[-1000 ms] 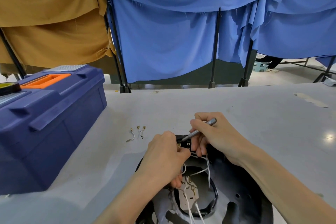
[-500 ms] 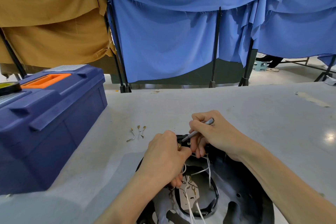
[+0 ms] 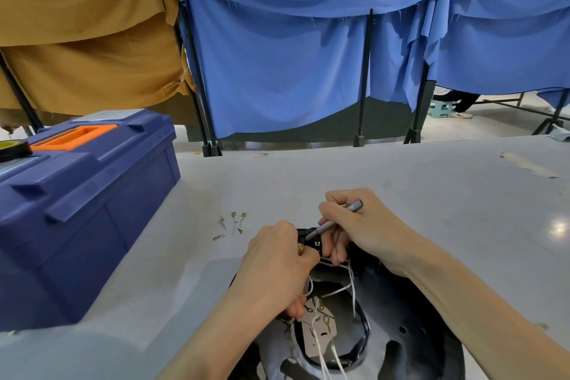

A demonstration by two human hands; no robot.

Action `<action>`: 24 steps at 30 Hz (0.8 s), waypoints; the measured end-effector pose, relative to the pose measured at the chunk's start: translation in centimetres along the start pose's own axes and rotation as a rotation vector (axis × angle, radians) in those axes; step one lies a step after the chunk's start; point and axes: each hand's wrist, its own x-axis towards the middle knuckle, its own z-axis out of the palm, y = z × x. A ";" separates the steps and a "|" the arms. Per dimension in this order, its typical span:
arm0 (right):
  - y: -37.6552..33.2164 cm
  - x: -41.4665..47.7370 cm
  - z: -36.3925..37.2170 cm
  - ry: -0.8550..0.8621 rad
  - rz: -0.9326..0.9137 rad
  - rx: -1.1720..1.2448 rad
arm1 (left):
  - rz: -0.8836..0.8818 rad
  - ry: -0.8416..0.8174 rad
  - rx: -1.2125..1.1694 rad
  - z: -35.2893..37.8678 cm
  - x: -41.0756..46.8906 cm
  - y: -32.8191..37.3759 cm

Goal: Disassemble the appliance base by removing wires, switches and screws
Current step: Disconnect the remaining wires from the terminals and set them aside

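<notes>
Black plastic, the appliance base (image 3: 410, 318) lies at the near edge of the worktop (image 3: 431, 182), straight in front of you, and by my reading you are partway through stripping it. Three short wire pieces (image 3: 232, 223) with brass ends lie loose on the worktop just beyond the base, between it and the blue toolbox (image 3: 86, 194) at the left edge, so some wiring looks already taken off. Your right hand (image 3: 367, 231) pinches a slim grey screwdriver (image 3: 337, 220) like a pen, its tip set down on a small black switch block (image 3: 315, 243) at the far rim of the base. Your left hand (image 3: 277, 268) has its fingers (image 3: 303, 256) curled round the near side of that block, by a brass terminal, holding it steady. The block is not yet free. Several white wires (image 3: 351, 284) trail from it into the open middle of the base, some ending in ring terminals. I take those wires, the switch itself and whatever screws hold the base together as work left to do. How many screws remain I cannot tell, since your hands cover that area.
</notes>
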 end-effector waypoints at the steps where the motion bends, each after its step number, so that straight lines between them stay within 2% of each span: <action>1: 0.0 -0.1 0.0 0.006 -0.004 -0.003 | 0.001 -0.004 -0.007 0.0 0.0 0.0; 24: -0.7 0.1 -0.1 -0.070 0.062 0.009 | -0.007 0.013 0.080 -0.4 0.0 0.4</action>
